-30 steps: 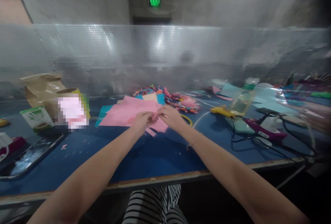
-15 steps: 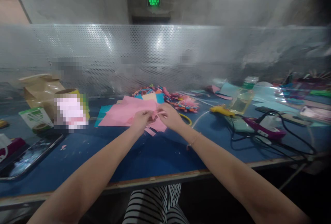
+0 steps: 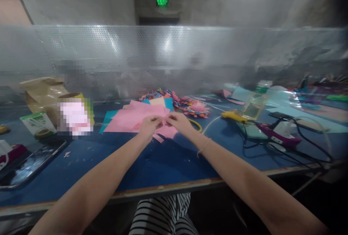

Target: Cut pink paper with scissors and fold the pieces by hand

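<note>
My left hand [image 3: 149, 128] and my right hand [image 3: 179, 122] meet over a stack of pink paper sheets [image 3: 122, 119]. The fingertips of both are pinched on a small pink paper piece [image 3: 163, 120], mostly hidden by the fingers. Blue sheets [image 3: 108, 119] stick out from beneath the pink ones. Just behind the hands lies a bundle of colourful paper flowers [image 3: 194, 107] in pink, orange and blue. Close to my right wrist is a yellow ring [image 3: 198, 124].
On the right are a yellow glue gun [image 3: 234, 116], a purple power strip [image 3: 281, 135] with black cables and a clear bottle [image 3: 254, 106]. A tablet-like device [image 3: 32, 166], a green-white box [image 3: 38, 125] and a brown paper bag [image 3: 43, 93] stand left. A perforated metal screen [image 3: 152, 57] rises behind.
My right fingers have shifted slightly down and closed nearer the left ones, so less of the pink piece shows. A bright phone-like object at the right edge is gone.
</note>
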Motion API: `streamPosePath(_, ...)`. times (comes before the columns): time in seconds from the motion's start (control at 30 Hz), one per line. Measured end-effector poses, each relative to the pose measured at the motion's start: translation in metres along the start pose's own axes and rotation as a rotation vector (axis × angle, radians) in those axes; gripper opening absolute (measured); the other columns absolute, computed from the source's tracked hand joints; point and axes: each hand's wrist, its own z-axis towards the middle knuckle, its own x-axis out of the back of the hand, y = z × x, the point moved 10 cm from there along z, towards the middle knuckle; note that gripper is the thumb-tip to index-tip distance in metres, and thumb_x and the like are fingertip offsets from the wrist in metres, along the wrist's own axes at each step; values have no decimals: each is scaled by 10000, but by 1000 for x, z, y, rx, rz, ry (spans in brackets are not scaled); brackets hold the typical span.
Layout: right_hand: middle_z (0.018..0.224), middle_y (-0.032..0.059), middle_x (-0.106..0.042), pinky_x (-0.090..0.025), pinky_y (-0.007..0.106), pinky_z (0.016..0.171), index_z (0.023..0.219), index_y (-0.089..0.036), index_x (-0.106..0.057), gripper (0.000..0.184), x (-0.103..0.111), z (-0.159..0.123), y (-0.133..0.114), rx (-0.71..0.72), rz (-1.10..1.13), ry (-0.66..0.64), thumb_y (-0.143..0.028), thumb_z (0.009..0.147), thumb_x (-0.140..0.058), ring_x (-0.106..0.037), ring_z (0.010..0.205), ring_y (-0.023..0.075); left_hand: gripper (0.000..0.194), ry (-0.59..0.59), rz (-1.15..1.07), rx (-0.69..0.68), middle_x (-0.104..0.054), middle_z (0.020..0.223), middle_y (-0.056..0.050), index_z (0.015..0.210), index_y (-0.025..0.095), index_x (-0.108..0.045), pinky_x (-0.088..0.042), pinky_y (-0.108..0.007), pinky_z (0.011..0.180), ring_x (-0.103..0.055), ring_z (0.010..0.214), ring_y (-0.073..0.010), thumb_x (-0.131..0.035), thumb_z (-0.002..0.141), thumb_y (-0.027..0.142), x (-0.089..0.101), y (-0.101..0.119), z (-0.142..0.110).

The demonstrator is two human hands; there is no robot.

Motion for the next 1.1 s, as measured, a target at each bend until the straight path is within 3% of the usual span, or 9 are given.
streamPosePath(0.2,532,2,-577,-452,208,515,640,-136,-550,149,0,1,0,19,-23,-8,-251,696,-472,-541,492,91,172,9,26,-13,-578,570,-20,599,110,-621,-433,-242,605,-499,533,-77,-633,536,270,2,-1,2)
streamPosePath(0.37,533,3,-571,-412,196,503,657,-133,-561,142,2,-2,-8,68,-171,-13,-216,704,-456,-527,491,91,135,-5,97,7,-570,552,-16,578,116,-600,-426,-241,576,-500,512,-81,-615,522,238,0,0,2)
streamPosePath(0.53,587,13,-562,-366,193,552,583,-144,-559,171,-5,-7,-26,275,-494,-35,-126,700,-435,-488,564,90,69,-51,402,-37,-522,466,10,543,135,-573,-376,-211,477,-463,450,-81,-530,547,189,-1,2,3)
streamPosePath(0.67,661,41,-572,-368,217,627,649,-137,-578,188,-18,-12,-29,419,-623,-104,-109,728,-410,-492,650,110,74,-105,555,-23,-502,416,15,483,142,-549,-350,-206,442,-458,430,-89,-527,536,187,-4,-3,0)
streamPosePath(0.8,685,48,-585,-377,233,653,669,-141,-590,185,-20,-12,-24,407,-624,-125,-115,733,-418,-503,678,121,59,-136,467,32,-502,405,13,482,131,-546,-383,-226,465,-470,422,-94,-571,512,176,-7,-7,-2)
streamPosePath(0.9,669,40,-586,-396,235,646,665,-145,-590,178,-10,-7,-20,335,-543,-52,-134,733,-426,-509,657,115,81,-142,272,123,-521,427,-1,519,114,-560,-423,-258,515,-495,433,-99,-602,506,182,-9,-13,-4)
streamPosePath(1.0,704,31,-577,-426,232,613,835,-149,-575,178,5,-3,-17,290,-379,59,-159,730,-432,-515,638,105,119,-89,65,184,-563,496,-28,554,98,-569,-448,-283,568,-526,463,-103,-633,480,166,-7,-18,-4)
streamPosePath(1.1,824,43,-545,-456,222,583,936,-166,-530,238,6,-5,-19,345,-222,20,-155,712,-450,-526,678,97,167,-18,-58,186,-581,536,-41,580,89,-573,-460,-299,612,-543,488,-107,-662,455,156,-2,-18,-3)
